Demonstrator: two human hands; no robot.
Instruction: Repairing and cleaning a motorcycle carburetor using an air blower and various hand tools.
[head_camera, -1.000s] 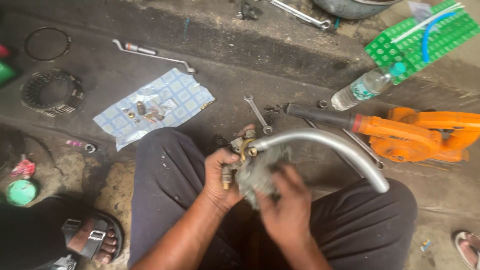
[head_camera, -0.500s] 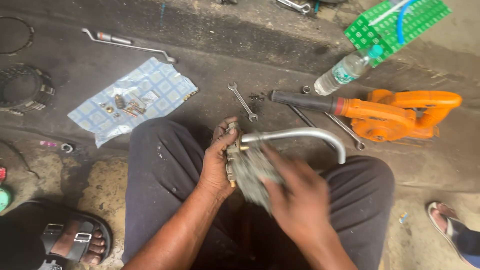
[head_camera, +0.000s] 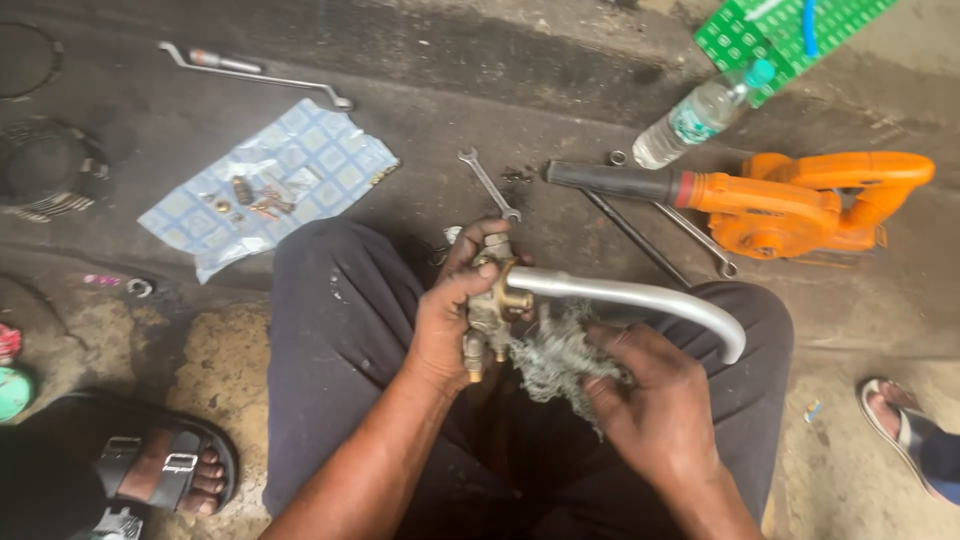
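Compared with a moment ago, the view has drifted and the right hand (head_camera: 655, 400) has slid down off the brass-coloured metal valve body (head_camera: 490, 310) to its lower right side, so the fitting is more exposed while the wiping goes on. The left hand (head_camera: 450, 315) is closed around the valve body, holding it above the lap in dark trousers (head_camera: 340, 360). The right hand is curled on a wad of grey fibrous waste (head_camera: 555, 355), pressed against the valve. One curved silver metal pipe (head_camera: 650, 298) sticks out of the valve to the right.

On the concrete floor (head_camera: 480, 70) lie one orange electric blower (head_camera: 790, 200), one clear plastic water bottle (head_camera: 700, 115), one small open-ended spanner (head_camera: 490, 185), one long bent wrench (head_camera: 255, 72) and one blue checked cloth (head_camera: 270, 185) carrying several small brass parts. Two more thin tools lie under the blower nozzle. Other people's sandalled feet show at both lower corners.
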